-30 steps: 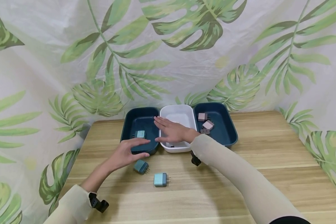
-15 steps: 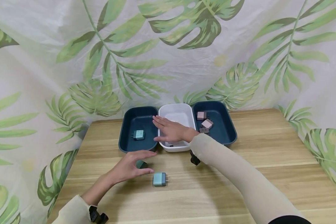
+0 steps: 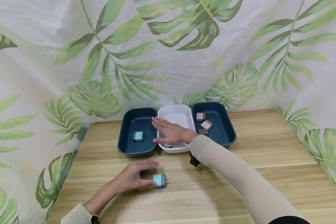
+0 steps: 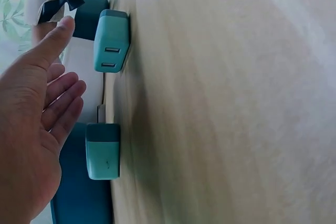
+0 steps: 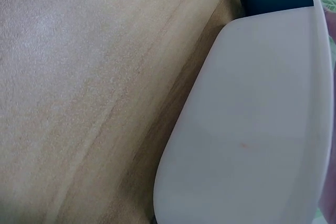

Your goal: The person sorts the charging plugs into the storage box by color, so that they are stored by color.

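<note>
My left hand [image 3: 133, 178] is low over the wooden table, thumb and fingers spread apart. In the head view its thumb tip overlaps the edge of a light-blue plug charger [image 3: 159, 180]; I cannot tell whether they touch. The left wrist view has this charger [image 4: 112, 40] with two USB slots towards the hand, and a second teal charger [image 4: 103, 151] that the hand mostly hides from the head camera. My right hand [image 3: 172, 132] stretches flat, fingers extended, above the white tray [image 3: 175, 150], whose outer wall fills much of the right wrist view.
Beside the white tray, the left navy tray [image 3: 137, 152] contains one light-blue charger [image 3: 138, 136]. In the right navy tray [image 3: 225, 138] lie pink chargers [image 3: 200, 117] and a brownish one [image 3: 203, 131]. A leaf-patterned cloth [image 3: 168, 77] hangs behind the table [image 3: 254, 186].
My left hand has moved down from the left navy tray's front edge towards the light-blue charger on the table, covering the teal one. My right hand stays over the white tray.
</note>
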